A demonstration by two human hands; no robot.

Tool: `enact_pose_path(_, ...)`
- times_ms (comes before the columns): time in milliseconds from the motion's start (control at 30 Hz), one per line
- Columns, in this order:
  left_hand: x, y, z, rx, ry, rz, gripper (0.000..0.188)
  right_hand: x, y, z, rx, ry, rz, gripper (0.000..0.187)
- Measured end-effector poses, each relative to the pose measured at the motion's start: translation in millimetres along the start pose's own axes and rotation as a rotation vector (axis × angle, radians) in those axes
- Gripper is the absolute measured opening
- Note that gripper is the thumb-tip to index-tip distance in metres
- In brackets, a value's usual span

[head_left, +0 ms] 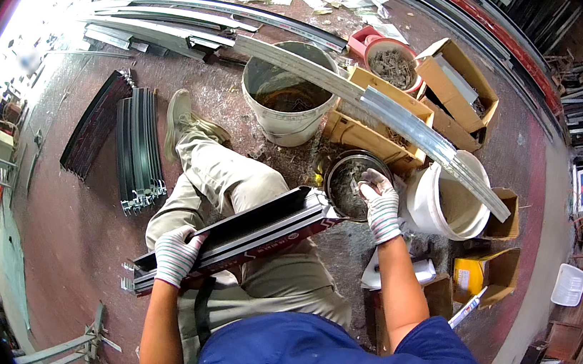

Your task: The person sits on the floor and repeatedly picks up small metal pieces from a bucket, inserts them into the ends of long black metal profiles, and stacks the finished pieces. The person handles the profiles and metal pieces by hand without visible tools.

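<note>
A dark aluminium profile [257, 233] with silver edges and a red-brown film lies slantwise across my lap. My left hand [177, 254], in a white striped glove, is closed around its near left end. Over a round dark bowl [332, 181] at the profile's far right end, my right hand [379, 205], gloved alike, has its fingers pinched together. Small grey pieces lie in that bowl, too small to name. Whatever the right fingertips may hold is hidden.
Stacked dark profiles [139, 147] lie on the floor at left. A whitish bucket [287, 124], a wooden box [364, 141] and a white bucket [423, 197] stand ahead and right. One long metal bar [413, 127] spans above them. A yellow box [469, 278] sits right.
</note>
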State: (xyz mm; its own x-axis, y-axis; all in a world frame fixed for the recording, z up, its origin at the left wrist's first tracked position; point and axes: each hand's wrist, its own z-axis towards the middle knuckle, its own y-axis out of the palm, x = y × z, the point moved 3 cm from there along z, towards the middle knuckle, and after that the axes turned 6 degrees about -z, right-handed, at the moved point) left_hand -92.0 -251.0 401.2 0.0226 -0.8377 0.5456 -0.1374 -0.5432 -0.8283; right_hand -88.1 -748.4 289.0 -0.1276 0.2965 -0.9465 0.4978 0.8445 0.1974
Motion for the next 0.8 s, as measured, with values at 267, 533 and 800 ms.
enact_pose_path(267,7,-2,-2,0.014,0.038,-0.003,0.031,-55,35,-29,-0.143,-0.123,0.000,0.038)
enact_pose_path(533,50,-2,-1,0.027,0.338,-0.388,0.032,-121,132,-127,-0.412,-0.251,-0.156,0.037)
enact_pose_path(800,113,17,-37,-0.160,0.111,-1.052,0.023,-93,199,-172,-0.624,-0.374,-0.139,0.042)
